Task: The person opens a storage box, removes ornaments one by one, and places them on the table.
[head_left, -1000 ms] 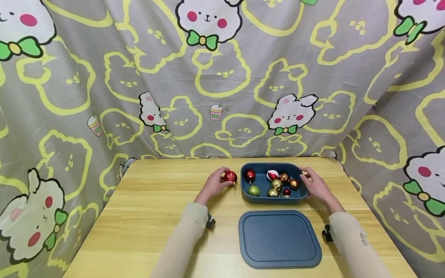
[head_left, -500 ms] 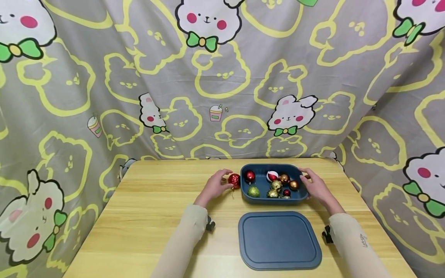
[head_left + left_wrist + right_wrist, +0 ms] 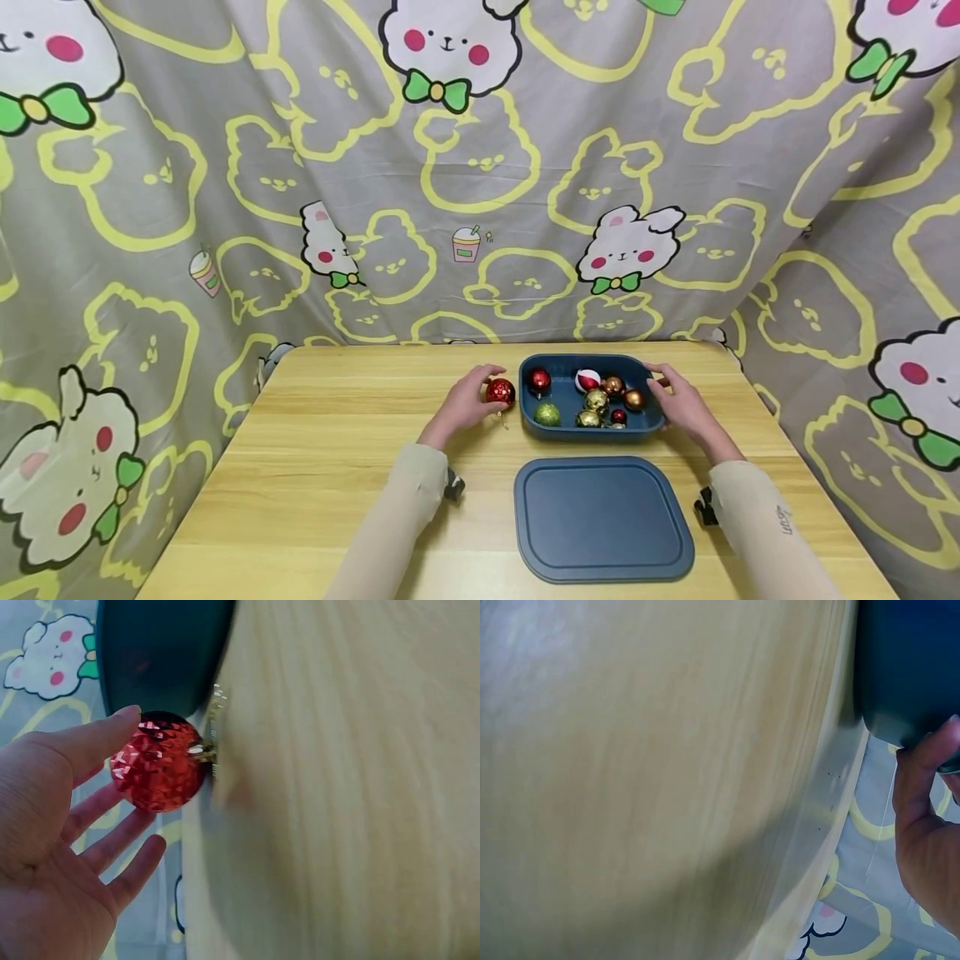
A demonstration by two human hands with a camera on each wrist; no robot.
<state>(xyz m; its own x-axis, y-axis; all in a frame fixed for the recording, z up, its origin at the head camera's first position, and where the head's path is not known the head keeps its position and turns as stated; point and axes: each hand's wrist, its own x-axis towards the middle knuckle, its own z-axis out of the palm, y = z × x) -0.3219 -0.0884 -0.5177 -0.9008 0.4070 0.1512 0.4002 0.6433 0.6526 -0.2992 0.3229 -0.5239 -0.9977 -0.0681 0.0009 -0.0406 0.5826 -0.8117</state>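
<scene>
My left hand (image 3: pixel 467 398) pinches a shiny red Christmas bauble (image 3: pixel 161 761) between thumb and fingers, just left of a dark blue box (image 3: pixel 570 434). A gold cap and a gold hanging loop show on the bauble in the left wrist view. Inside the box lie a red bauble (image 3: pixel 538 381), a green glittery one (image 3: pixel 547 414), a red-and-white one (image 3: pixel 587 381) and several gold, copper and small red ones. At the box's right end, my right hand (image 3: pixel 681 404) grips the wall, its thumb (image 3: pixel 934 746) against the outside in the right wrist view.
A flat blue lid (image 3: pixel 604 518) lies on the wooden table (image 3: pixel 322 467) in front of the box. Behind the table and along both sides hangs a grey curtain (image 3: pixel 420 292) with cartoon rabbits.
The left hand brought the red bauble right and nearer, up to the box's left side, then drew it slightly back left. The right hand and the box stay in place.
</scene>
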